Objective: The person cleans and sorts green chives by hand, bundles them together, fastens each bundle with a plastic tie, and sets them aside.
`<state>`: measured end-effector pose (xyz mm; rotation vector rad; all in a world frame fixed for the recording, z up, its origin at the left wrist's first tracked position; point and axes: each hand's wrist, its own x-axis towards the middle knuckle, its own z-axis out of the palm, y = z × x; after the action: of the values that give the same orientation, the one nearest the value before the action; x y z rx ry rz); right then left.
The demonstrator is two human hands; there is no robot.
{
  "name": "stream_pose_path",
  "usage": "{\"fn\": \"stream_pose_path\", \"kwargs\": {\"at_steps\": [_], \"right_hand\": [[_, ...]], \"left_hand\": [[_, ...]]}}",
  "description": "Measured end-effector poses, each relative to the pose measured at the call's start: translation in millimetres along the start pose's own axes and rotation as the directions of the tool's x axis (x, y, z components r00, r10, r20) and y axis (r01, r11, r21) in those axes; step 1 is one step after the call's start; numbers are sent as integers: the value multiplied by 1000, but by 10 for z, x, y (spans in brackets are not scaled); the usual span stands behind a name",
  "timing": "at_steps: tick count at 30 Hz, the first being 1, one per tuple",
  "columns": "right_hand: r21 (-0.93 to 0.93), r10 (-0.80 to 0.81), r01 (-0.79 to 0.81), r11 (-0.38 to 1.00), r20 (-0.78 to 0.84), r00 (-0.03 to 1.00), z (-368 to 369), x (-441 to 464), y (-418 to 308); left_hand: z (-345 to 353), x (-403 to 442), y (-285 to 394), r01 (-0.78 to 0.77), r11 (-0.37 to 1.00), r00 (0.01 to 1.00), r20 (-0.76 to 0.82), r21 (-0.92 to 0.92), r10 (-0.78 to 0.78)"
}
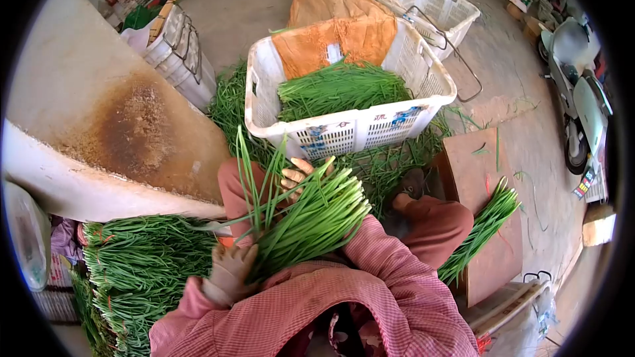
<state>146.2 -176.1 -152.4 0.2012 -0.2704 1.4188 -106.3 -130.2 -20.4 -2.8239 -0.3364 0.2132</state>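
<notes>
A loose bunch of long green stalks (311,215) lies across my lap, its pale ends pointing right and some leaves sticking up at the left. My right hand (301,177), in a light glove, curls round its far side, partly hidden by the stalks. At the bunch's lower left end is my left hand (231,271), also gloved, with fingers and thumb round the leaf ends. Just beyond my knees, a white crate (350,129) holds more green stalks (344,89) and an orange-brown cloth (337,46).
Tied green bunches (145,271) are stacked at the left, below a stained pale slab (132,119). Another bunch (481,231) lies on a brown board (476,158) at the right. Farther off are a second white crate (440,6), a scooter (582,99) and a white bin (182,59).
</notes>
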Motion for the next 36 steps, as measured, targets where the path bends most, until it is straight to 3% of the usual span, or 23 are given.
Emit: {"fn": "stream_pose_path", "kwargs": {"at_steps": [2,4,6,7,8,10,11,12,13,14,16,17,18,19,20,22,25,28,30,31,33,34,36], "right_hand": [[-26,28,-26,999,54,998,6,-6,-3],[6,99,-101,995,175,980,92,35,-13],[20,122,-130,991,224,967,194,62,42],[-19,124,-123,992,226,966,161,74,66],[-58,100,-89,994,228,969,181,64,85],[-91,125,-123,988,18,992,306,-15,-1],[53,118,-128,990,162,980,-7,13,-9],[-85,95,-95,992,-3,995,-190,-35,-174],[-223,70,-107,969,-169,983,-371,-84,-336],[-428,-152,23,904,-269,951,-259,-160,-565],[-820,-567,-28,572,-420,708,-1,-304,-1017],[-922,-728,-289,259,-383,568,-1,-518,-1301],[-861,-789,-471,194,-422,446,10,-652,-1494],[-805,-853,-538,-251,-79,517,28,-695,-1490],[-554,-750,-545,-629,250,612,91,-758,-1446],[-531,-635,-416,-739,341,693,804,-493,-1015],[-521,-404,-255,-814,195,894,1197,-276,-549],[-454,-381,-401,-795,-139,914,906,-211,-340],[-521,-326,-295,-801,-34,945,680,-212,-499],[-823,-537,-329,-464,-34,843,672,-211,-622],[-946,-782,-269,-181,-28,623,616,-316,-962],[-896,-839,-317,-311,102,534,548,-430,-1152],[-924,-853,-294,-244,60,519,85,-813,-1233]], "left_hand": [[-565,281,-379,74,831,941,314,-551,124],[-547,464,-544,49,728,998,4,-684,-63],[-161,858,-502,-30,597,987,-117,-802,-108],[286,1001,-465,13,305,999,23,-952,30],[708,1139,-425,112,-5,971,109,-994,212],[1097,1159,-126,349,-271,815,148,-897,560],[976,1172,-15,398,-325,761,111,-858,639],[800,1139,53,449,-375,706,66,-811,705],[738,1056,94,447,-449,783,95,-774,615],[732,996,114,450,-458,785,95,-766,613],[732,845,119,460,-397,861,291,-794,417],[702,770,174,423,-428,904,340,-799,258],[693,731,198,422,-434,905,345,-796,247],[690,708,226,378,-439,925,358,-815,131],[678,707,260,335,-438,931,365,-834,17],[653,728,318,295,-496,935,353,-817,-24],[632,733,375,252,-482,940,331,-839,-84],[564,730,413,198,-357,943,277,-913,-184],[548,729,429,153,-554,943,288,-818,-164],[552,735,403,153,-555,941,293,-818,-172],[546,725,311,268,-740,932,361,-617,37],[665,696,259,340,-740,901,426,-580,81],[692,710,137,399,-740,900,386,-542,203]]}}
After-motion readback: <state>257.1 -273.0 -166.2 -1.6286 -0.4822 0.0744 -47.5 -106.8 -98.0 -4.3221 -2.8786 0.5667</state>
